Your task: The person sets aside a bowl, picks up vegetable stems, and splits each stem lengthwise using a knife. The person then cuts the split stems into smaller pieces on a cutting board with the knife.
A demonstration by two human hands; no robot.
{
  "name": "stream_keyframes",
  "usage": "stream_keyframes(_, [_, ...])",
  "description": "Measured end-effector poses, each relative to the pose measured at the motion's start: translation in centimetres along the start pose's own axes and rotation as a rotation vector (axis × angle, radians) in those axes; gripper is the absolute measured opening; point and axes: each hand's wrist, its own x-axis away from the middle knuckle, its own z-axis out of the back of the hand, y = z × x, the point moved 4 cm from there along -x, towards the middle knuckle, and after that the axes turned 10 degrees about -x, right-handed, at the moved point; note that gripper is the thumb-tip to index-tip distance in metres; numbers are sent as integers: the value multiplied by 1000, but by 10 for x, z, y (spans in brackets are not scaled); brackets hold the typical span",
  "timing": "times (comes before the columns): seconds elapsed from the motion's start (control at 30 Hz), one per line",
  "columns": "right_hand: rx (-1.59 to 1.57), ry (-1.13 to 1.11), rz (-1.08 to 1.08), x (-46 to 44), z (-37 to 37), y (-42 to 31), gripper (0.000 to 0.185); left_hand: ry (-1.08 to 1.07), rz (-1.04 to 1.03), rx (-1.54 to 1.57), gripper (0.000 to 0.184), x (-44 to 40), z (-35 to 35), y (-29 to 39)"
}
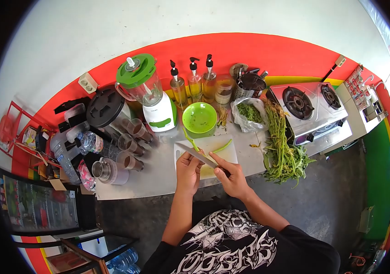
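Note:
My right hand [231, 176] is closed round the dark handle of a knife [195, 152], whose blade slants up to the left across my left hand. Pinched in my left hand [188, 173] is a thin, bright green stalk [189, 138]; the blade hides part of it. Another green length [223, 146] reaches to the right behind the knife; whether it joins the stalk I cannot tell. Both hands are above the near part of a white cutting board [229, 157]. Just beyond the board stands a green bowl [199, 119] with small bits inside.
Leafy green stems [281, 150] lie right of the board, near a bag of chopped greens [250, 112] and a gas stove [309, 109]. A blender [156, 102], pump bottles [194, 84] and dark-filled cups [131, 145] stand behind and left. The counter's near edge borders my body.

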Motion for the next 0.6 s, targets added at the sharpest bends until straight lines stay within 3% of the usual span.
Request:
stream_keyframes(0.47, [6,-30,-7,-2,-10,-18,41,-64,38,60,16,10,2,-2])
stream_keyframes(0.57, [-89,-53,18,-3,-16,-16,42,-118,26,35,18,11,6,0])
stream_keyframes(0.6, [-227,-57,-81,-2,-18,-11,43,-113,46,42,18,13,4,2])
